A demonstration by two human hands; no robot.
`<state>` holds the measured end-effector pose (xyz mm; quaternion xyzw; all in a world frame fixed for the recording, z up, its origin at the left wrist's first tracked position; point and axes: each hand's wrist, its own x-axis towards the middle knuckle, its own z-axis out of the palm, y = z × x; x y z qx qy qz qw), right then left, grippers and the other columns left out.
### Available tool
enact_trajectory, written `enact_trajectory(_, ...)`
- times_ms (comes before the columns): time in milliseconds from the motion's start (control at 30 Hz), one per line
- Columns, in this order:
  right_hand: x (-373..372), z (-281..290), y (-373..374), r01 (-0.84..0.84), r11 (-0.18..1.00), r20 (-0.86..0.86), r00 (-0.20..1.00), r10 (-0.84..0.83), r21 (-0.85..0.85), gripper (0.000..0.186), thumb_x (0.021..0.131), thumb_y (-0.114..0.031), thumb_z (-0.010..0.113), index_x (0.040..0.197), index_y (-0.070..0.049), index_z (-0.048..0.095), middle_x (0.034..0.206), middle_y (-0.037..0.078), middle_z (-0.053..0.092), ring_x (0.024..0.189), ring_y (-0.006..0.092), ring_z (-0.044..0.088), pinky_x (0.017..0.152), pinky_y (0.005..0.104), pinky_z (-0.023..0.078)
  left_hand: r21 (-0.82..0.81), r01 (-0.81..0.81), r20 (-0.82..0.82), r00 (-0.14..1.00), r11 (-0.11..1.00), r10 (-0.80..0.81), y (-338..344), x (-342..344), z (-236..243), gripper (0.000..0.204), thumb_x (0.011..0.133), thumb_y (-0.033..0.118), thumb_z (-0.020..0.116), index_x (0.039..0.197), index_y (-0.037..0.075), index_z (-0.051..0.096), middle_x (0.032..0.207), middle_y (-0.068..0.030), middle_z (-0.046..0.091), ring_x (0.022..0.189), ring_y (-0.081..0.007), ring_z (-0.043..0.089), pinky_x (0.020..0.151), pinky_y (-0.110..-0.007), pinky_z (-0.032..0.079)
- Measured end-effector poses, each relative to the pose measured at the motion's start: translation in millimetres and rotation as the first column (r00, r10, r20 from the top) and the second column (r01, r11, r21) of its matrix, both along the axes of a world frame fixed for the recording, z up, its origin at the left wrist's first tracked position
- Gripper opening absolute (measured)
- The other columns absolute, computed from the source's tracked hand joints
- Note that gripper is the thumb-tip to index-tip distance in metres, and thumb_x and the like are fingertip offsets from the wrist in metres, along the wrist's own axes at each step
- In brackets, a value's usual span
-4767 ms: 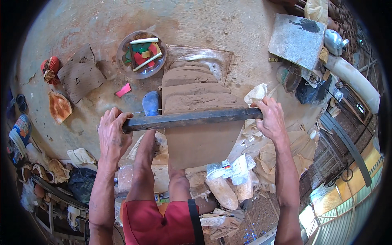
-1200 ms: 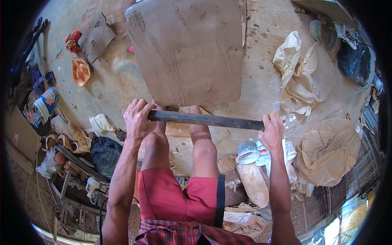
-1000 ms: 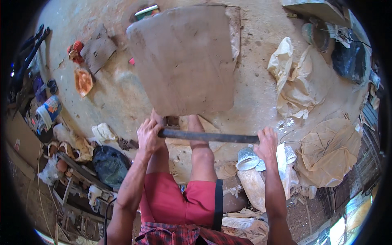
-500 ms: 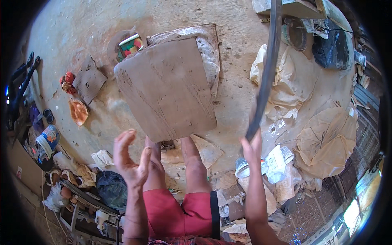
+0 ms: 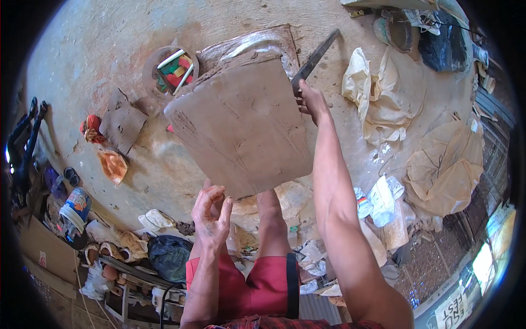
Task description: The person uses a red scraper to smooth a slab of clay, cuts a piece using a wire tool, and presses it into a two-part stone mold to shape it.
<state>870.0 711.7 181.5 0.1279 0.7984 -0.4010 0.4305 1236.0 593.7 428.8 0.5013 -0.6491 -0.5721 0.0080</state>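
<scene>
Left hand (image 5: 212,214) low, loosely curled; right arm (image 5: 338,183) stretched forward, right hand (image 5: 313,103) gripping.

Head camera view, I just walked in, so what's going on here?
A person's right hand is at the near end of a dark bar, to the right of a broad brown slab that looks like clay. How firmly it grips is unclear. The left hand holds nothing visible, its thumb apart from curled fingers, near the slab's near edge. Beyond the slab, to the left, sits a bowl of coloured pieces.
</scene>
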Motion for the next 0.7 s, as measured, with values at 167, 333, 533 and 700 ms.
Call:
enact_trajectory(167,113.2,119.4,72.0,0.492,0.870,-0.414,0.788,-0.456,-0.020,0.077,0.108,-0.059,0.051,0.147,0.006,0.057,0.142,0.020,0.066,0.125,0.0303,0.067,0.099,0.0446,0.053,-0.065,0.014,-0.045,0.999,0.998,-0.017,-47.8,-5.0,-6.1,0.026,0.087,-0.004,0.078,0.111,-0.002,0.072,0.107,-0.0141,0.071,0.095,-0.0230,0.070,0.086,-0.035,0.057)
enact_trajectory(333,258.1,168.7,12.2,0.888,0.449,-0.109,0.458,-0.882,0.099,0.062,0.112,-0.048,0.051,0.136,0.008,0.061,0.126,0.018,0.071,0.113,0.0293,0.067,0.100,0.0421,0.052,0.029,0.021,-0.023,1.000,0.999,-0.020,-68.5,-14.2,5.6,0.029,0.087,-0.004,0.077,0.115,-0.001,0.071,0.112,-0.0158,0.070,0.104,-0.0274,0.070,0.095,-0.038,0.056)
enact_trajectory(533,288.5,163.9,-18.1,0.764,0.644,-0.348,0.617,-0.705,0.049,0.043,0.109,-0.032,0.062,0.126,0.008,0.063,0.116,0.022,0.072,0.102,0.0281,0.068,0.094,0.0416,0.052,-0.187,0.465,0.002,0.881,0.865,-0.473,-55.2,-24.7,5.6,0.060,0.081,0.000,0.079,0.138,0.006,0.062,0.150,-0.0192,0.053,0.142,-0.0422,0.050,0.114,-0.051,0.047)
enact_trajectory(700,287.4,197.0,-26.6,0.658,0.674,-0.352,0.752,-0.558,0.337,0.031,0.106,-0.018,0.068,0.120,0.009,0.062,0.100,0.016,0.072,0.088,0.0214,0.065,0.081,0.0357,0.053,-0.215,0.771,0.125,0.630,0.599,-0.766,-19.3,-8.7,-14.8,0.103,0.075,0.017,0.085,0.164,0.010,0.036,0.173,-0.0203,0.026,0.160,-0.0513,0.017,0.128,-0.065,0.020)
